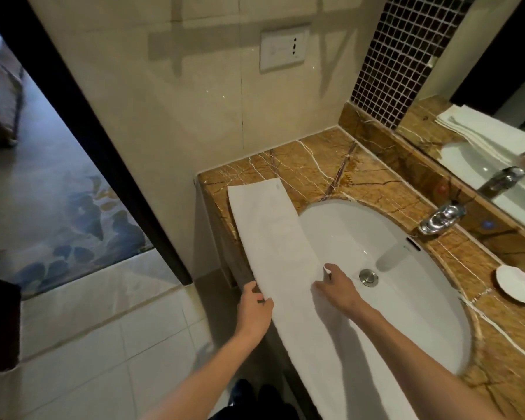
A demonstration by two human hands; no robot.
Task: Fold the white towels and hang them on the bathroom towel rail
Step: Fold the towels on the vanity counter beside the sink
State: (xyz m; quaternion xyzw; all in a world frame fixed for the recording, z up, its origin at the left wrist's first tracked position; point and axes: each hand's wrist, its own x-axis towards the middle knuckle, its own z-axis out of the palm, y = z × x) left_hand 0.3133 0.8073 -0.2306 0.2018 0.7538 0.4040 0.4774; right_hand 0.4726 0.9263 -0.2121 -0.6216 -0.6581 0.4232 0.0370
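Head-worn view, steeply down, close.

White towel point(273, 237): plain, folded lengthwise into long narrow strip, flat and smooth. Lies along front edge of brown marble counter point(315, 165), squared far end near counter's far left corner. Right long edge overlaps left rim of sink point(406, 283); left long edge follows counter's front edge. Near end runs out of frame at bottom. Left hand point(255, 301) pinches left edge, right hand point(337, 289) pinches right edge, opposite each other.

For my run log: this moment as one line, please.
phase: folding; towel: strip on counter; left hand: grips edge; right hand: pinches edge
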